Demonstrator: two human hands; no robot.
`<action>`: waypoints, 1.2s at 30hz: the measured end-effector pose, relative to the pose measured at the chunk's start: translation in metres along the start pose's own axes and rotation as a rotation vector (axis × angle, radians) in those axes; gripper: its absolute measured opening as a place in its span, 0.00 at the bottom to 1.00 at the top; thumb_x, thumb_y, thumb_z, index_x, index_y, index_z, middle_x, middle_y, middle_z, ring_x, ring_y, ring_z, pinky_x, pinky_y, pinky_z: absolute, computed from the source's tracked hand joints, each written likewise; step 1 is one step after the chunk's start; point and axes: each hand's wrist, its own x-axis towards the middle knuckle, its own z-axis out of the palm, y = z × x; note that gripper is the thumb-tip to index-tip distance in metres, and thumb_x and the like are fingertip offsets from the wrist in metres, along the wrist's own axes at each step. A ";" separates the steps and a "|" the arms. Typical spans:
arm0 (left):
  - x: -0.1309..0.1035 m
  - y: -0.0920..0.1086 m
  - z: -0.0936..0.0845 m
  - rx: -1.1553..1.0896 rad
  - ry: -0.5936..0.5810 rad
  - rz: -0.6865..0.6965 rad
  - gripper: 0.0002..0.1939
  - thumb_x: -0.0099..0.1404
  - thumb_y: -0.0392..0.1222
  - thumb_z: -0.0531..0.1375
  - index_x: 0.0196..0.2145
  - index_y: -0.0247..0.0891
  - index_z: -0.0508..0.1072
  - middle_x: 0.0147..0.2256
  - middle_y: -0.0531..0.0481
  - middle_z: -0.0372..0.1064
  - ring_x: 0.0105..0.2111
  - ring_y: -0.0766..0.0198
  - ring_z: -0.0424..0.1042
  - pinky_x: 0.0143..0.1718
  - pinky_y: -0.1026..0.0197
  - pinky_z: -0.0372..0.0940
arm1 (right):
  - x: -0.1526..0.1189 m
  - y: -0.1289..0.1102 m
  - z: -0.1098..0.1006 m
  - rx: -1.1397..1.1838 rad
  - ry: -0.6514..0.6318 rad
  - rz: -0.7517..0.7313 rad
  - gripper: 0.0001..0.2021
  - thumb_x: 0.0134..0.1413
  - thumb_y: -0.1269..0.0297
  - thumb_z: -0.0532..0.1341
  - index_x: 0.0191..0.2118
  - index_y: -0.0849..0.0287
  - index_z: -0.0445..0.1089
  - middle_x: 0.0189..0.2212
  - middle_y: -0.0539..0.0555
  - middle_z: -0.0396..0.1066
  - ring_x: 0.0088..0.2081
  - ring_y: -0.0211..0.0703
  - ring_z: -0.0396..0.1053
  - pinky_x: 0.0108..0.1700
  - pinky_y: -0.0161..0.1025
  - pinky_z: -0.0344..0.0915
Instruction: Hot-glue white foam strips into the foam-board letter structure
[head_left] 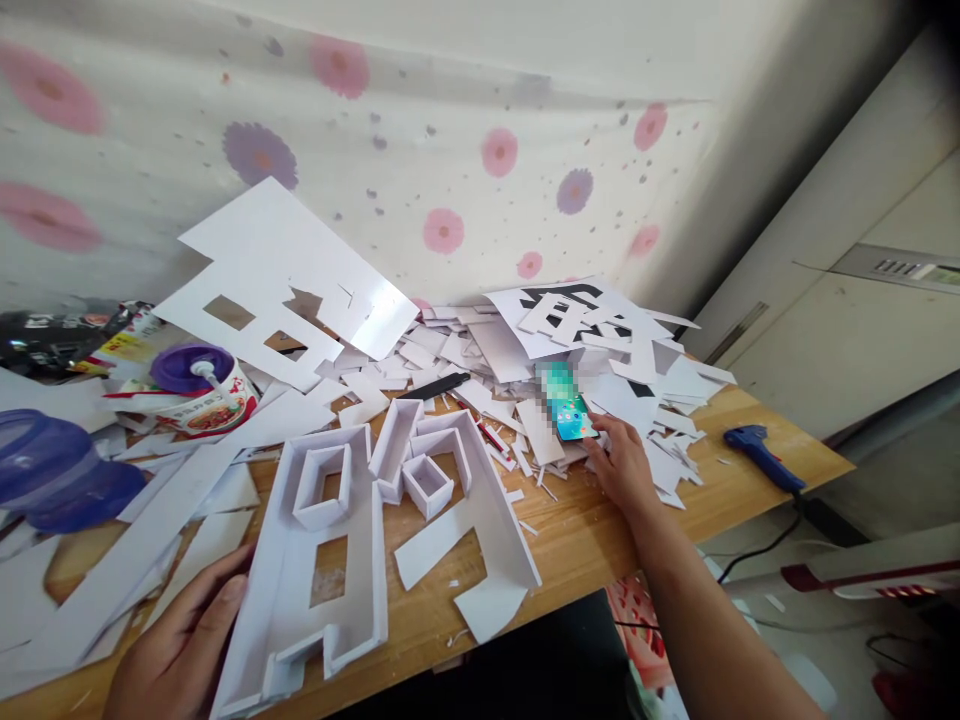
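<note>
My left hand (184, 635) is curled against the left wall of a white hollow foam-board character (375, 600), its thumb along the outside. This piece lies on the table and has raised walls and window-like cut-outs. A small square foam-board box (427, 487) sits in its upper part. To the right, my right hand (621, 462) grips the lower right corner of a smartphone (574, 415) with its thumb and fingers. Its screen is lit with a blue-green display and partly pixelated. The phone rests among white foam-board scraps (540, 430).
A large cut-out sheet (300, 270) leans against the flower-patterned wall covering (442, 230). An instant-noodle tub (217, 405) and a purple jug (67, 480) stand at the left. A black cutter (435, 386) lies behind. A blue glue gun (765, 455) is at the right table edge.
</note>
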 end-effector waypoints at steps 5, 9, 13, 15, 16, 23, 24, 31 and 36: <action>-0.001 0.004 -0.002 0.012 0.005 0.005 0.30 0.56 0.64 0.54 0.48 0.44 0.74 0.54 0.48 0.71 0.58 0.43 0.64 0.60 0.43 0.58 | 0.000 -0.001 0.001 -0.013 -0.007 -0.010 0.13 0.60 0.58 0.56 0.46 0.57 0.68 0.48 0.61 0.74 0.54 0.59 0.64 0.55 0.60 0.61; 0.000 0.004 -0.005 0.065 -0.031 0.028 0.27 0.58 0.63 0.54 0.48 0.44 0.74 0.52 0.49 0.73 0.56 0.43 0.67 0.53 0.45 0.66 | 0.000 -0.003 0.000 0.002 0.029 -0.028 0.14 0.60 0.59 0.56 0.48 0.58 0.67 0.48 0.61 0.73 0.55 0.58 0.63 0.55 0.60 0.62; 0.000 0.002 -0.006 0.091 -0.005 0.068 0.26 0.59 0.62 0.54 0.49 0.46 0.73 0.53 0.51 0.72 0.55 0.44 0.68 0.53 0.46 0.67 | 0.000 -0.011 -0.004 0.041 0.095 -0.055 0.12 0.60 0.60 0.56 0.47 0.57 0.66 0.51 0.61 0.72 0.54 0.56 0.64 0.54 0.59 0.63; -0.004 0.005 -0.007 0.091 -0.013 0.078 0.26 0.60 0.62 0.53 0.49 0.45 0.73 0.53 0.51 0.72 0.56 0.45 0.67 0.54 0.47 0.66 | -0.003 -0.021 -0.008 0.069 0.148 -0.071 0.11 0.60 0.61 0.57 0.47 0.57 0.65 0.50 0.62 0.71 0.53 0.55 0.65 0.53 0.58 0.64; -0.006 0.008 -0.007 0.091 -0.022 0.071 0.26 0.60 0.61 0.52 0.49 0.45 0.73 0.53 0.50 0.72 0.56 0.45 0.67 0.54 0.47 0.66 | -0.006 -0.028 -0.010 0.086 0.167 -0.083 0.11 0.60 0.61 0.57 0.47 0.56 0.65 0.50 0.62 0.71 0.53 0.55 0.66 0.52 0.58 0.64; -0.022 0.030 -0.014 0.046 -0.034 -0.034 0.25 0.61 0.59 0.54 0.49 0.42 0.73 0.54 0.47 0.71 0.57 0.46 0.66 0.59 0.45 0.61 | -0.036 -0.071 -0.011 0.193 0.052 -0.243 0.10 0.59 0.66 0.59 0.46 0.54 0.66 0.46 0.59 0.73 0.48 0.51 0.70 0.49 0.53 0.68; -0.023 0.032 -0.014 0.035 -0.039 -0.037 0.25 0.60 0.58 0.55 0.49 0.41 0.73 0.54 0.46 0.71 0.56 0.46 0.66 0.59 0.45 0.60 | -0.037 -0.072 -0.011 0.202 0.032 -0.253 0.10 0.59 0.66 0.60 0.46 0.54 0.67 0.46 0.58 0.73 0.48 0.52 0.70 0.49 0.53 0.68; -0.035 0.038 -0.013 -0.076 -0.120 0.080 0.29 0.61 0.58 0.56 0.53 0.36 0.70 0.54 0.41 0.70 0.56 0.47 0.67 0.56 0.52 0.65 | -0.053 -0.089 -0.015 0.371 -0.048 -0.260 0.13 0.59 0.65 0.59 0.50 0.53 0.66 0.47 0.60 0.72 0.49 0.54 0.70 0.51 0.57 0.67; -0.047 0.033 -0.013 -0.252 -0.260 0.179 0.34 0.61 0.54 0.59 0.61 0.34 0.60 0.59 0.36 0.63 0.59 0.46 0.64 0.57 0.49 0.64 | -0.078 -0.117 -0.023 0.536 -0.270 -0.349 0.24 0.59 0.53 0.59 0.59 0.53 0.60 0.53 0.62 0.67 0.55 0.57 0.66 0.54 0.56 0.67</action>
